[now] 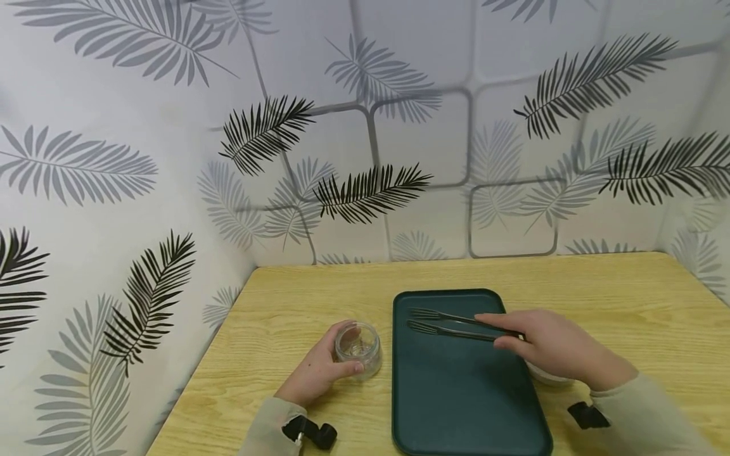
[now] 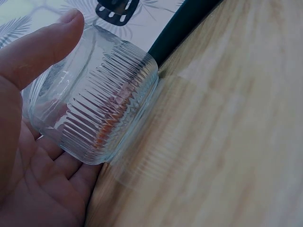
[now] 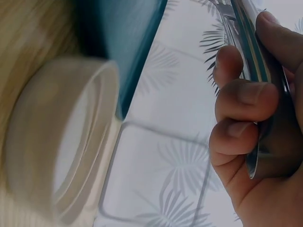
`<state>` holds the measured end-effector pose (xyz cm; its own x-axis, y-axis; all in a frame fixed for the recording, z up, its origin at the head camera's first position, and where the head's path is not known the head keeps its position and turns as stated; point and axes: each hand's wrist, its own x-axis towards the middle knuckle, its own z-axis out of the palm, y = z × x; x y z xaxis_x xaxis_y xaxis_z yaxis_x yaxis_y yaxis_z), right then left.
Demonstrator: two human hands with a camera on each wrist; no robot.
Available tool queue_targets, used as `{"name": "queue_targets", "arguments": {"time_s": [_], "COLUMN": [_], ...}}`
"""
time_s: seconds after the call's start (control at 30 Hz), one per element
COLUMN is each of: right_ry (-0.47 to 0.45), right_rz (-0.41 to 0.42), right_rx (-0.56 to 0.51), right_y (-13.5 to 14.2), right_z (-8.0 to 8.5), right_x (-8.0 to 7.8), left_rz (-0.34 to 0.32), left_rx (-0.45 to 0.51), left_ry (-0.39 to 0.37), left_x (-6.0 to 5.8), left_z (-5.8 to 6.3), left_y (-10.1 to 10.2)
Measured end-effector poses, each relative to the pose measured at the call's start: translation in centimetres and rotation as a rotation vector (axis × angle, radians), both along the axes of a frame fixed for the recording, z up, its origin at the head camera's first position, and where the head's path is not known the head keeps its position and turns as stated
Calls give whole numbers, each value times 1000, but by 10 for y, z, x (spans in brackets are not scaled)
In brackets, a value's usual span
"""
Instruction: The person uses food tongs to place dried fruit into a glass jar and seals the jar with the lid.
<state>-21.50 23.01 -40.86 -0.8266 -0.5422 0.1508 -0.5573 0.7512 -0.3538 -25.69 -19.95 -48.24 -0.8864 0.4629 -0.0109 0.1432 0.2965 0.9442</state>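
A small clear glass jar (image 1: 369,362) with ribbed sides stands upright on the table, left of the tray. My left hand (image 1: 318,369) holds it, the thumb on one side and the fingers around the other. The ribs of the jar (image 2: 106,101) show closely in the left wrist view. Two dark metal forks (image 1: 456,334) are in the grip of my right hand (image 1: 550,345), side by side over the upper part of the dark green tray (image 1: 462,399). Their tines point left. In the right wrist view the fingers curl round the fork handles (image 3: 274,146).
A round off-white dish or lid (image 3: 33,137) sits on the table beside the tray's right edge, partly hidden under my right hand in the head view. The wooden table (image 1: 319,285) meets a leaf-patterned wall (image 1: 422,209) at the back and left.
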Motion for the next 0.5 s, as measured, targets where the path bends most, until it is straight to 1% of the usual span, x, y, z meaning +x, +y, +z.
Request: {"name": "queue_targets", "arguments": {"time_s": [0.13,0.37,0.5], "right_ry": [6,5,8], "right_rz": [-34,-122,-150], "right_rx": [4,26,31], "right_y": [14,39,56], "right_z": [-3,-10,-15], "right_x": [2,7,10], "left_rz": [-2,-4,-4], "left_rx": [2,-4,-3], "left_ry": [-4,8,2], "left_x": [0,0,0], "left_z": [-1,-1,-1], "left_y": [-1,-1,0]}}
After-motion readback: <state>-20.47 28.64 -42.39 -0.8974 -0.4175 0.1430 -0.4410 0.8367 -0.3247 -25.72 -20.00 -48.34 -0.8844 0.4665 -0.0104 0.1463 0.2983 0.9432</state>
